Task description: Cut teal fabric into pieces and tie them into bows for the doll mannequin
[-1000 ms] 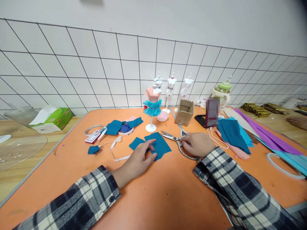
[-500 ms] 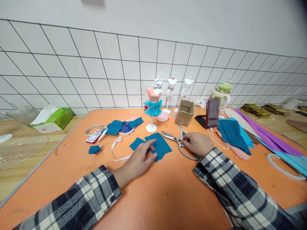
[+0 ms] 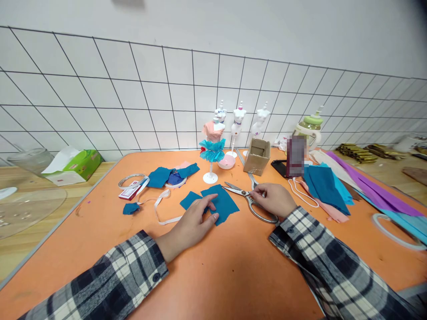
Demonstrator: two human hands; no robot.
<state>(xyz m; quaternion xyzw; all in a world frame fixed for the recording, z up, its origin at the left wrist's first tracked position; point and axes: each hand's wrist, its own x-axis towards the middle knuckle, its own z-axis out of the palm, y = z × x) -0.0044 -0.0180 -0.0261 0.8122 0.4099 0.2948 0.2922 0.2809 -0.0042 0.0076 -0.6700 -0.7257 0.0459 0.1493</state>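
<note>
The left hand (image 3: 193, 224) lies open and flat on the table (image 3: 233, 271), fingertips pressing the near edge of a cloth (image 3: 223, 202), a thin, matte teal piece cut roughly square, with a smaller teal bit joined at its left. The cloth sits mid-table, just in front of the person. Just beside its right corner lie the scissors (image 3: 237, 191), bright steel with slim pointed blades parted and large oval handle loops. The right hand (image 3: 275, 200) is curled over those handles, fingers closed on the metal near the pivot. The table is smooth and orange. Behind the cloth stands a doll form (image 3: 212, 149) on a round white base, wearing a ruffled teal skirt and pink top. More bare white forms (image 3: 238, 118) stand farther back near a pink dish (image 3: 226, 161) and an open cardboard box (image 3: 256, 155). Left of the cloth are a limp white ribbon (image 3: 160, 206), teal scraps (image 3: 165, 176) and a tape ring (image 3: 128, 181). A tissue box (image 3: 71, 165) sits off the table's left edge. To the right, folded teal fabric (image 3: 322, 182) and purple sheets (image 3: 370, 189) are stacked, well apart from the hands.
</note>
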